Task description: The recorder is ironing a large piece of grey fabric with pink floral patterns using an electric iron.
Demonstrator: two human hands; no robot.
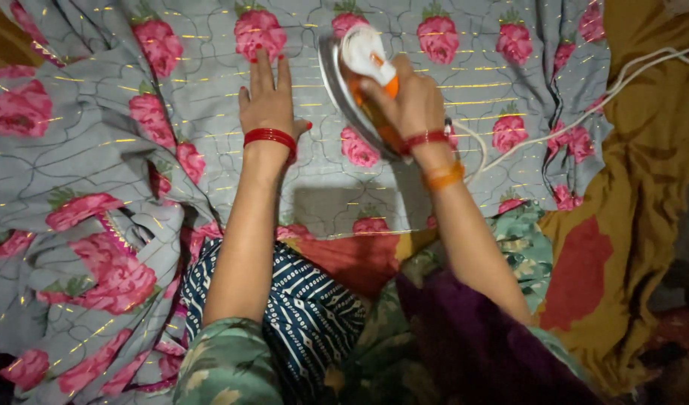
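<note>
Right hand [408,101] wrapped tight around white and orange iron [363,75] tipped on grey cloth with pink roses [209,112], left hand [266,97] open and flat on that cloth just beside it, white cord [622,79] trailing off right.

Our left hand [266,101]: flat, palm down, fingers together and pointing forward, thumb splayed, forearm bare and extended. Our right hand [404,101]: closed in a fist-like grip, knuckles up, wrist slightly bent, forearm angled inward from lower right.
</note>
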